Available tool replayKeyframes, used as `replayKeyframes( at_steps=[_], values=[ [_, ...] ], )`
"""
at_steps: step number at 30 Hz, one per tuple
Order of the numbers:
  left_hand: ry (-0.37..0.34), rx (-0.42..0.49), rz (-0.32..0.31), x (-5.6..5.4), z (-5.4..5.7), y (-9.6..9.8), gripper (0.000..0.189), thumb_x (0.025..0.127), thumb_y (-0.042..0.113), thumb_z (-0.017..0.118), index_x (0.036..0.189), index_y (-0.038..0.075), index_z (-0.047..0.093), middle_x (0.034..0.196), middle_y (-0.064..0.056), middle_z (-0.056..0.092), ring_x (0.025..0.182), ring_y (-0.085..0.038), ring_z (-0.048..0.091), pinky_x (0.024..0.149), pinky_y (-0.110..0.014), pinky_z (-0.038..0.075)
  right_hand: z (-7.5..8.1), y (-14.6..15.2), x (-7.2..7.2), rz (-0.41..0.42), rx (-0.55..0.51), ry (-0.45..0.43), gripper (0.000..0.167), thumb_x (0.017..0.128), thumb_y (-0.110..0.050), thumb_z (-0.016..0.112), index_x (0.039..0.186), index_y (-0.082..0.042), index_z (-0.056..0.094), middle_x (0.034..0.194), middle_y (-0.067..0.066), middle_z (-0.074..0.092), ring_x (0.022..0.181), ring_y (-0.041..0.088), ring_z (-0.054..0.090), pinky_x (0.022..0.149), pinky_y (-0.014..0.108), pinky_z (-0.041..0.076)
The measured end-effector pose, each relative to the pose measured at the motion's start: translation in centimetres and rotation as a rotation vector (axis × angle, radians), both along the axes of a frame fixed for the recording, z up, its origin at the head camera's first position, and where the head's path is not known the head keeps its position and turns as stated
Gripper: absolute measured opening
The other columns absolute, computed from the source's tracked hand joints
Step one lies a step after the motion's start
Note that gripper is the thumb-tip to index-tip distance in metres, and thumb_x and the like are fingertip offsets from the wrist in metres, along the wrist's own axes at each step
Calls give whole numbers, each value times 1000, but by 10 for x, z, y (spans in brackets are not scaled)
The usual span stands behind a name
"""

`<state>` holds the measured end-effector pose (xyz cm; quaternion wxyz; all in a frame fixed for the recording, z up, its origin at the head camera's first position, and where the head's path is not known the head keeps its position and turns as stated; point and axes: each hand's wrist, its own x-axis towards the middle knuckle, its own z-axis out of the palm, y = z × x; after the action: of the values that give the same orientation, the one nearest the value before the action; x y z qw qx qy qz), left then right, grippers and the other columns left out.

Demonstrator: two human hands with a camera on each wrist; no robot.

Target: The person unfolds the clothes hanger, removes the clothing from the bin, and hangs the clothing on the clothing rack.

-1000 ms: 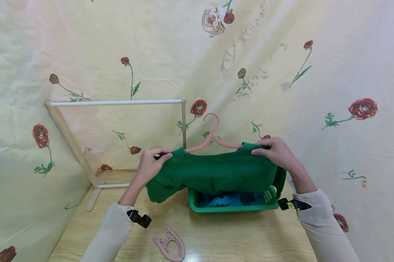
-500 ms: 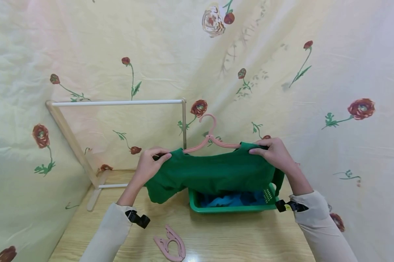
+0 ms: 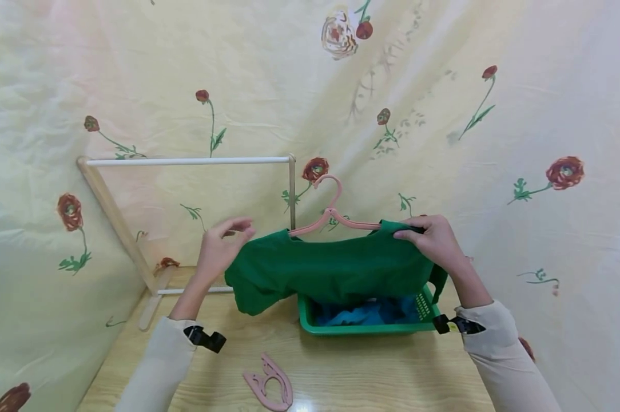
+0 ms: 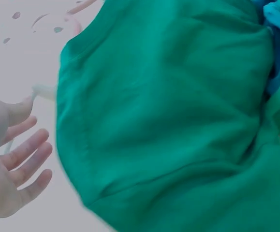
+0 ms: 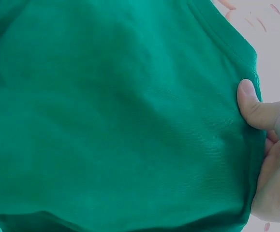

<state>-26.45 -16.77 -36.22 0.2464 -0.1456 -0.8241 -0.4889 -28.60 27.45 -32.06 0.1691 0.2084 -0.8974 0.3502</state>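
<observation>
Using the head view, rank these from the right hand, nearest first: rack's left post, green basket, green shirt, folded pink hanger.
1. Green shirt: pinched by the right hand.
2. Green basket: below the hand and to its left.
3. Folded pink hanger: farther left, in the foreground.
4. Rack's left post: far left.

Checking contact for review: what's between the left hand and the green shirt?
In the left wrist view, a gap separates the left hand from the green shirt; only backdrop and a blurred pale strip show through.
</observation>
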Motion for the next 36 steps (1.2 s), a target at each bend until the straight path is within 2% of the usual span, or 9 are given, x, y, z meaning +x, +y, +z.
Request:
replayKeyframes(
  at_steps=[4,6,9,16,19,22,25,31,36],
  values=[
    [13,97,75,0,10,-25,35,98,22,71,130,8,69,117,-14,72,101,-2,64,88,-20,50,0,0,0,3,4,-5,15,92,-5,74,105,2,79,97,19,77,77,-13,60,70,13,52],
    [33,137,127,0,15,-39,38,97,20,71,133,9,66,118,-15,72,99,5,62,90,-18,52,0,-1,0,3,7,-9,16,92,-5,74,106,2,79,97,19,77,77,-12,59,71,14,52],
    [47,192,224,2,25,-66,41,98,18,70,138,12,62,124,-14,70,103,5,62,99,-22,51,0,-2,2,2,11,-8,16,92,-6,74,106,1,79,97,19,76,77,-12,59,71,14,52],
    [89,300,451,5,44,-131,44,99,15,67,142,14,58,126,-1,66,112,-2,61,99,-21,51,2,-2,5,0,1,1,15,92,-7,74,104,1,79,98,20,76,77,-13,59,71,11,50],
    [87,308,520,8,50,-156,46,100,16,64,145,15,55,125,7,61,121,-7,59,102,-22,49,2,-2,5,7,-5,4,15,92,-6,75,104,2,79,97,20,76,76,-12,60,71,12,51],
    [56,310,571,9,55,-179,49,101,16,63,148,15,52,129,9,57,129,-10,56,105,-23,47,4,-3,6,12,-6,8,15,92,-6,75,104,2,79,95,19,75,76,-9,59,69,14,51],
    [1,319,583,10,59,-198,52,101,16,60,151,16,47,137,6,54,135,-11,52,111,-25,43,6,-4,7,17,-4,9,15,92,-6,75,104,2,79,93,19,74,75,-6,59,67,17,51],
    [-99,331,513,8,65,-226,57,102,12,57,156,16,40,143,6,50,141,-9,46,122,-27,31,6,-2,8,28,-8,3,16,92,-4,74,105,2,79,93,18,74,73,-1,60,65,18,51],
    [-167,210,486,1,65,-241,57,104,15,54,158,14,36,150,-1,48,142,-9,44,115,-14,35,6,1,10,24,-10,0,17,92,-4,74,107,2,78,94,19,74,73,-2,61,67,15,51]
  ],
)
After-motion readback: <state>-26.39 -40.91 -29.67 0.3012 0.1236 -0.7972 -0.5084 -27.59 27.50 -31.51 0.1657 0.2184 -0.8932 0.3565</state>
